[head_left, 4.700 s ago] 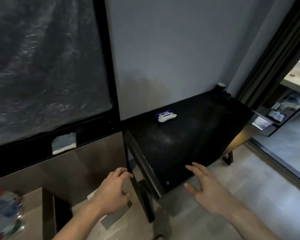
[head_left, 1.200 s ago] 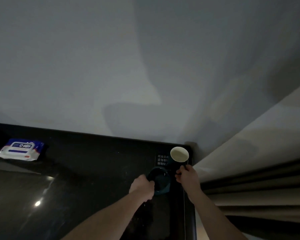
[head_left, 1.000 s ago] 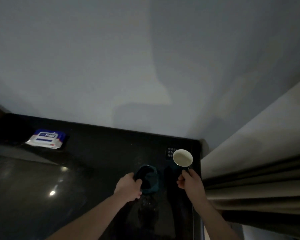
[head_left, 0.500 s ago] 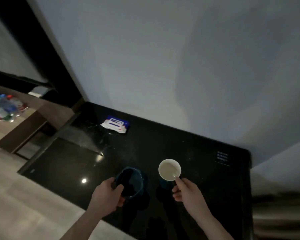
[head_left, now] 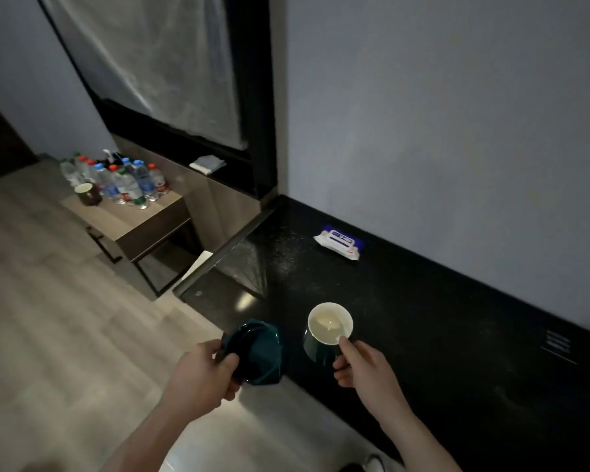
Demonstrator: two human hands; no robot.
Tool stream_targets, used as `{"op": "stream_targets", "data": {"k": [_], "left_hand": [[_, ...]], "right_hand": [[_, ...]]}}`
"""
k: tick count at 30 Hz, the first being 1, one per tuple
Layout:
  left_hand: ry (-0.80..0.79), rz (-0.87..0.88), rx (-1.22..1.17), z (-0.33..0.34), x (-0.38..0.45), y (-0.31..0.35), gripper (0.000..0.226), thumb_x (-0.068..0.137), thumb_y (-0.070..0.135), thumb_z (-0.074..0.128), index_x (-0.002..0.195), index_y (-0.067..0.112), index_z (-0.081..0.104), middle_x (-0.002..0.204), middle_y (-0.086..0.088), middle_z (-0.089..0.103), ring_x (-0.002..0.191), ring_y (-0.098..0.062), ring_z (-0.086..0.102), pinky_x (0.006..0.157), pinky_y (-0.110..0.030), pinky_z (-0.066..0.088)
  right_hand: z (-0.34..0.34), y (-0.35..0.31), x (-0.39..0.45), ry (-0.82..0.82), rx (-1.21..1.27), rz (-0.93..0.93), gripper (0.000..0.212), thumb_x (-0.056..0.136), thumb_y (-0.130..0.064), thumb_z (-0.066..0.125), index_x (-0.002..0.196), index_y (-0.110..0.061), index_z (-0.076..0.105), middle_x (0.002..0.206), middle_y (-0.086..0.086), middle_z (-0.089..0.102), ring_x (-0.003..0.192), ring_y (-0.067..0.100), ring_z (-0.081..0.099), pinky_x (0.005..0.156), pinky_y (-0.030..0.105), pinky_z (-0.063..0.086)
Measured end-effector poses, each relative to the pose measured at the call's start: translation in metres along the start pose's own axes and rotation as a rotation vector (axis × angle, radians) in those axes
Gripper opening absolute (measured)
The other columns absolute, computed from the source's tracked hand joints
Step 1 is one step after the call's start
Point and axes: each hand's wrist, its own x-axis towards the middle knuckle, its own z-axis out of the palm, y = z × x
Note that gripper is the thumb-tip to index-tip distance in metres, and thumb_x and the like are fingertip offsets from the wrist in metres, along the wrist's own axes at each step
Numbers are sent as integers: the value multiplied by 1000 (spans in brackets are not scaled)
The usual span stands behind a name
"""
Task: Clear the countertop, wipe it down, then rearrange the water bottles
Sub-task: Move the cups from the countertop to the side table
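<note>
Left hand grips teal saucer; right hand grips mug, both over black countertop front edge.

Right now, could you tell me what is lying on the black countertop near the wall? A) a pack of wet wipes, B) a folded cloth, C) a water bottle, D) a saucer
A: a white-and-blue pack of wet wipes lies flat on the black countertop close to the wall.

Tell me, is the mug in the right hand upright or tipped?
Upright: the mug shows its round pale inside from above, right hand gripping it.
</note>
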Motion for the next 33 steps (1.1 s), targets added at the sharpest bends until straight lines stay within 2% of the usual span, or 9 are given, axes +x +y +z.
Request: {"op": "stream_targets", "data": {"k": [4, 7, 15, 21, 24, 26, 28, 33], "left_hand": [[24, -6, -30, -47, 4, -26, 14, 96, 16, 54, 101, 19, 67, 67, -8, 75, 60, -25, 73, 51, -33, 55], [41, -22, -60, -76, 16, -37, 15, 97, 16, 54, 105, 19, 66, 67, -9, 75, 62, -25, 73, 53, -34, 55], [112, -69, -71, -149, 72, -57, 21, 97, 19, 54, 115, 19, 64, 67, -6, 75, 60, -21, 73, 52, -32, 53], [181, -170, -89, -223, 131, -66, 21, 96, 20, 53, 114, 19, 64, 68, -8, 75, 60, -24, 72, 51, -32, 51], [233, -205, -120, -256, 157, -71, 21, 94, 18, 54, 111, 16, 66, 65, -9, 74, 55, -23, 70, 52, -32, 48], [275, -219, -113, -278, 172, -72, 18, 94, 17, 54, 105, 22, 67, 65, -7, 74, 57, -21, 71, 52, -32, 50], [312, -239, -118, -299, 181, -73, 17, 95, 17, 54, 102, 25, 67, 65, -6, 75, 59, -20, 73, 53, -31, 52], [346, -273, -190, -352, 210, -90, 18, 95, 14, 53, 100, 21, 69, 66, -7, 75, 60, -23, 73, 56, -34, 55]], "right_hand": [[53, -17, -4, -42, -33, 3, 41, 99, -51, 59, 90, -14, 74, 86, 4, 75, 78, 21, 73, 83, 41, 61], [79, -37, 2, -81, -83, -9, 39, 99, -53, 58, 90, -18, 75, 87, 1, 75, 86, 23, 74, 83, 37, 62], [152, -85, 60, -152, -99, -53, 39, 101, -49, 58, 89, -15, 74, 84, 3, 74, 71, 12, 67, 75, 31, 59], [222, -138, 119, -252, -129, -67, 42, 101, -51, 56, 93, -14, 74, 90, 8, 74, 73, 10, 66, 75, 28, 57], [255, -169, 150, -295, -181, -79, 42, 102, -51, 55, 90, -15, 73, 84, 4, 72, 72, 8, 65, 73, 24, 56], [277, -190, 168, -314, -242, -119, 42, 102, -52, 55, 85, -16, 71, 79, -1, 71, 69, 6, 65, 70, 23, 55], [298, -207, 183, -333, -323, -165, 45, 100, -55, 55, 81, -17, 71, 77, -1, 72, 68, 5, 66, 70, 24, 55], [358, -251, 213, -371, -373, -187, 48, 99, -56, 57, 79, -15, 70, 82, 6, 72, 67, 7, 66, 71, 28, 56]]}}
